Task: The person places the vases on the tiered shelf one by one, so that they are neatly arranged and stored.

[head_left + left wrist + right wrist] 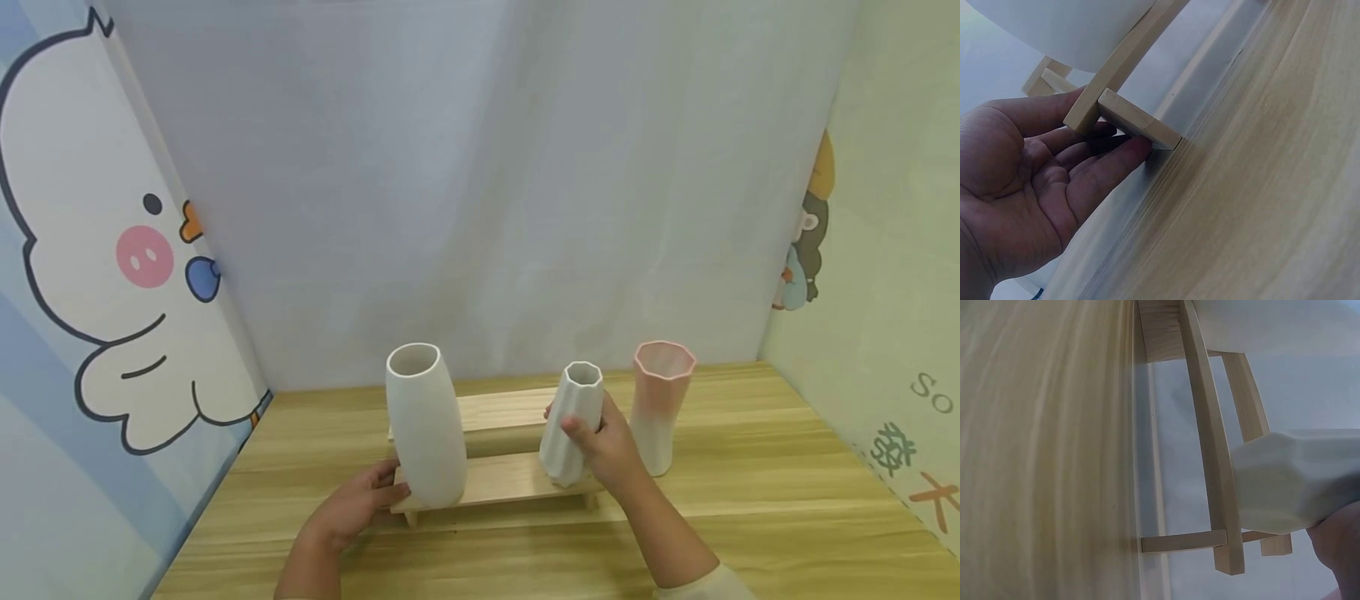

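A two-step wooden stand (506, 477) sits on the table. At the left end of its lower step, my left hand (356, 504) grips the stand; in the left wrist view its thumb lies at the plank and its fingertips (1138, 149) are against the leg. A tall smooth white vase (427, 433) stands upright on that lower step, beside the left hand. My right hand (611, 442) is wrapped round a smaller faceted white vase (564, 442), thumb at the front. This vase leans slightly, its base at the right end of the lower step.
To the right of the stand, close behind my right hand, a pink-and-white vase (660, 408) stands on the wooden table (757, 508). A pale curtain (480, 192) hangs along the back, with printed panels at the left and right sides.
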`<action>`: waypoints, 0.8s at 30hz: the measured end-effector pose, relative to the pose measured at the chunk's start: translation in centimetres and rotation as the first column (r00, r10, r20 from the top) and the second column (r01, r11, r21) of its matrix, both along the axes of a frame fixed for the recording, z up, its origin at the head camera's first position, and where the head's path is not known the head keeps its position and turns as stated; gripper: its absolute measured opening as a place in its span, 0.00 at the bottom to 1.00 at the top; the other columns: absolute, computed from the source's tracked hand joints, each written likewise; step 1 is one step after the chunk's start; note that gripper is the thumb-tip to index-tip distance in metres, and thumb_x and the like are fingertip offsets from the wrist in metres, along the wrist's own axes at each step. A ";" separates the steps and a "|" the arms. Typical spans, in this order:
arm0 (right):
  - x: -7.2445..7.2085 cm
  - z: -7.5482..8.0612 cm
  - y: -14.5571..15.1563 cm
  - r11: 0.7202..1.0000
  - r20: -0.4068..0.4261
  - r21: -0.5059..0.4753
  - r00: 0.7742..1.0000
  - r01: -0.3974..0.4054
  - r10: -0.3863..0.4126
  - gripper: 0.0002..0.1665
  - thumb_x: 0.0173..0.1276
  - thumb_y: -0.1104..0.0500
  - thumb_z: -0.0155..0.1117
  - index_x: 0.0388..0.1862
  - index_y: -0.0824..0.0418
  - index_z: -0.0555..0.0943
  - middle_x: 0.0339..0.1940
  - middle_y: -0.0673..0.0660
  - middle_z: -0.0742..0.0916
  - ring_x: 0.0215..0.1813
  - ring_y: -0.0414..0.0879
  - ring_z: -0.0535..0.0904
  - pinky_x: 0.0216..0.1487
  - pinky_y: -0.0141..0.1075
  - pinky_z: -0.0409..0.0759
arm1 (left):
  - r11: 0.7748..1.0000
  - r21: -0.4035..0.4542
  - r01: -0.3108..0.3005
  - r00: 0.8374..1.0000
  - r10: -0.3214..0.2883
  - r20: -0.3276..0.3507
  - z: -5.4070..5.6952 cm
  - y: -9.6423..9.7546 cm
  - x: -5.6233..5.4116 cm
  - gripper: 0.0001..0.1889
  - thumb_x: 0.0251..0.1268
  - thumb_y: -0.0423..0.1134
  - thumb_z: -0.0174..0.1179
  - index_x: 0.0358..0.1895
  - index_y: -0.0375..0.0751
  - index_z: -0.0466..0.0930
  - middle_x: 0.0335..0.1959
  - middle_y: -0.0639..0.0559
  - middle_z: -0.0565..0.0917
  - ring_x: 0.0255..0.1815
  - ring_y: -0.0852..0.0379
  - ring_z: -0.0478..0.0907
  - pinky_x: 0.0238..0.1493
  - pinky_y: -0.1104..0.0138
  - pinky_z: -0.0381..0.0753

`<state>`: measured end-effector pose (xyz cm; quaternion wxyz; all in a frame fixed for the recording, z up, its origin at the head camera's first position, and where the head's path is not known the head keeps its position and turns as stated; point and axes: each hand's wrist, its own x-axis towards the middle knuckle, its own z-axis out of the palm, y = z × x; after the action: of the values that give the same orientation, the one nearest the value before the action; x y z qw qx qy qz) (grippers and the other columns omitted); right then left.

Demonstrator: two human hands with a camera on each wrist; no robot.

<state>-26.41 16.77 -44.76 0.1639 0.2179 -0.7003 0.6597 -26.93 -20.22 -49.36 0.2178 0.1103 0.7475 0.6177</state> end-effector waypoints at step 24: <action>-0.8 0.3 -0.4 0.994 0.147 0.065 0.984 0.093 -0.101 0.38 0.65 0.37 0.65 0.61 0.61 0.69 0.43 0.66 0.85 0.40 0.49 0.84 0.42 0.42 0.84 | 1.000 -0.013 0.000 1.000 0.000 0.009 -0.2 -0.1 -0.2 0.39 0.71 0.47 0.58 0.75 0.29 0.51 0.73 0.29 0.61 0.67 0.41 0.71 0.60 0.50 0.78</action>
<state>-27.22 16.40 -44.46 0.1365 0.1379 -0.7392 0.6449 -27.16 -20.29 -49.58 0.2220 0.1059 0.7506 0.6132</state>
